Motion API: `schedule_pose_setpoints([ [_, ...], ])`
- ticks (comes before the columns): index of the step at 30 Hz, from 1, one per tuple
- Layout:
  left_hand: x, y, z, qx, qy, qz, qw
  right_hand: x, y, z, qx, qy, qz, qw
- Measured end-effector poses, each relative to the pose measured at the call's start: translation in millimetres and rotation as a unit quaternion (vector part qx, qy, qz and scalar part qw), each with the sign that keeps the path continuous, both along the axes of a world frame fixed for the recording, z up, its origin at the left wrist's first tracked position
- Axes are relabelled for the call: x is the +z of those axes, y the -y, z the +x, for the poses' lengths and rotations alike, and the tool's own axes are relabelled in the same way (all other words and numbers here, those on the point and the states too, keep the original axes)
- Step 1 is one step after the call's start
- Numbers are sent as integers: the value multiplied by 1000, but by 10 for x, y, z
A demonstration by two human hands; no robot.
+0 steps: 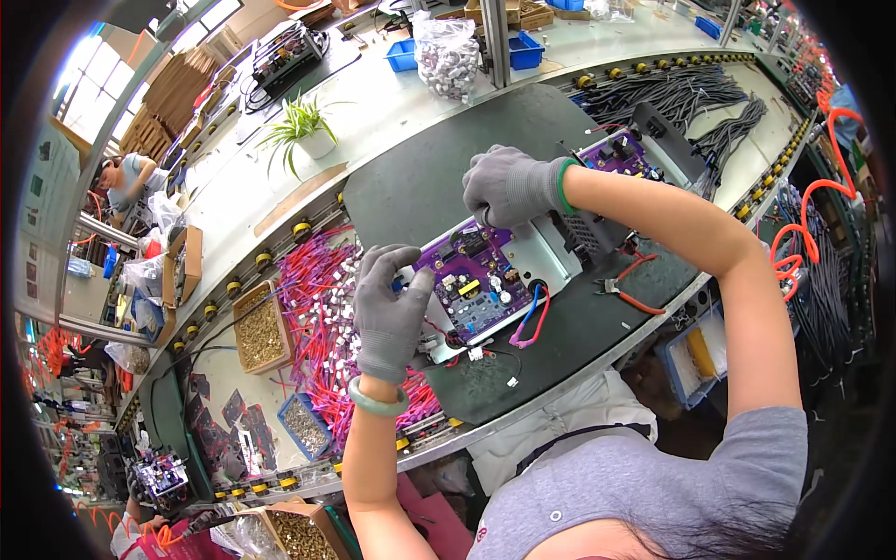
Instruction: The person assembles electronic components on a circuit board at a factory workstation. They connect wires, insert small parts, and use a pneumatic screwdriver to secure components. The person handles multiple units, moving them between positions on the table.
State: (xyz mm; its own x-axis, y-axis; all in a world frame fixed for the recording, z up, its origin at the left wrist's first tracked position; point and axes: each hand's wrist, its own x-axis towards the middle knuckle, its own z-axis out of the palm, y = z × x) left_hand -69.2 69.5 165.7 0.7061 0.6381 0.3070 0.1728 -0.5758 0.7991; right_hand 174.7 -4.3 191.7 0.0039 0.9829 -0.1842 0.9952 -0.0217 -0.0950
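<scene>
The purple circuit board (476,303) sits in an open metal chassis (553,259) on the dark green mat (397,191), with the gloved left hand (387,315) at the board's nine o'clock edge, its thumb spread away from the curved fingers. The gloved right hand (507,189) is near the board's one o'clock side, fingers curled under, and whether they pinch anything I cannot tell. From the board, red-handled cutters (639,297) lie toward three o'clock, pink wire harnesses (322,331) toward half past eight, and a potted plant (315,142) toward half past ten.
</scene>
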Motion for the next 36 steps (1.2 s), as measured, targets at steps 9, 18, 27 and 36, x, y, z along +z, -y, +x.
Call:
schedule_pose_setpoints([
  [9, -53, -10, -27, -14, -6, -15, 1000, 263, -250, -329, 37, 137, -134, 981],
  [18, -45, -43, -49, -1, -33, 52, 998, -32, 635, -307, 80, 14, 296, 952],
  [27, 460, 409, 128, -77, -85, 283, 952, -97, 1116, -537, 127, -50, 303, 943],
  [36, 417, 540, 420, -71, -83, 584, 804, -226, 950, -544, -14, -66, 416, 907],
])
